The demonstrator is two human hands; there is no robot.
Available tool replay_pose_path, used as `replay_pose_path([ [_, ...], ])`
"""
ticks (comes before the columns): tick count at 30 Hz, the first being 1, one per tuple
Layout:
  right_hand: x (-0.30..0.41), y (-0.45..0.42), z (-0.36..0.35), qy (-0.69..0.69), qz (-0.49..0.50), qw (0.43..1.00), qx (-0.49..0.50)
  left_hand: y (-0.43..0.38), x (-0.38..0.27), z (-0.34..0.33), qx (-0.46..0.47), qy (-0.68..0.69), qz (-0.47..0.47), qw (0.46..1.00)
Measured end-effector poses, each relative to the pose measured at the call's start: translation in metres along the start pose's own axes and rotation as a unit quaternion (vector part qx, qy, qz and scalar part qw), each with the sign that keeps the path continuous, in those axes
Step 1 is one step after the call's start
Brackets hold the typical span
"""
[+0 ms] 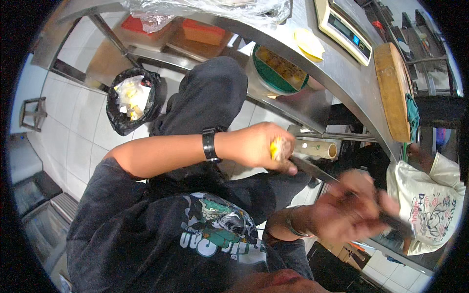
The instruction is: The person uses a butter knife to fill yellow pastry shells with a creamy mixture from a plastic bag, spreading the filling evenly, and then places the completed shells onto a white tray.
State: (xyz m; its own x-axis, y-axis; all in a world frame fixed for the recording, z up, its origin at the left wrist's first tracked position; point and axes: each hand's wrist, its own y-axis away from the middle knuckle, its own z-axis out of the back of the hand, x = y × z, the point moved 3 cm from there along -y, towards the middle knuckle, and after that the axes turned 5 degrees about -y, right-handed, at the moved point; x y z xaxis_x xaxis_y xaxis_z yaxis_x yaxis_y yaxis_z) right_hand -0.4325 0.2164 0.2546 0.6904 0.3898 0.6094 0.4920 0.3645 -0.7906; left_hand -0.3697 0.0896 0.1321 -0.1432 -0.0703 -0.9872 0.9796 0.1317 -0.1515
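Observation:
My left hand [258,146], with a black band on its wrist, is closed around a yellow and brown piece [280,148]. A long, dark, blade-like tool [317,172] starts at this hand's thumb and slants down to the right; whether it joins the piece is unclear. My right hand [350,208] is motion-blurred, and the tool crosses it, its far part showing beyond the fingers. Blur hides whether those fingers grip it. Both hands are above my lap, beside the steel table.
On the steel table [340,84] are a digital scale [348,34], a yellow piece [308,44], plastic wrap [220,11] and a thick wooden board [390,91]. Below stand a green-lidded tub [262,82] and a black-lined bin [121,122]. A printed cloth bag [410,183] is at right.

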Motion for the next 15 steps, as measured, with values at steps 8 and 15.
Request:
replay_pose_path([
  [8, -0.008, -0.006, 0.018, 0.081, 0.030, 0.980, -0.178, -0.002, 0.008, 0.008, 0.023, 0.532, 0.055, 0.844],
  [15, -0.009, 0.001, 0.017, 0.040, 0.019, 0.990, -0.133, 0.000, 0.009, 0.006, 0.037, 0.392, 0.055, 0.918],
])
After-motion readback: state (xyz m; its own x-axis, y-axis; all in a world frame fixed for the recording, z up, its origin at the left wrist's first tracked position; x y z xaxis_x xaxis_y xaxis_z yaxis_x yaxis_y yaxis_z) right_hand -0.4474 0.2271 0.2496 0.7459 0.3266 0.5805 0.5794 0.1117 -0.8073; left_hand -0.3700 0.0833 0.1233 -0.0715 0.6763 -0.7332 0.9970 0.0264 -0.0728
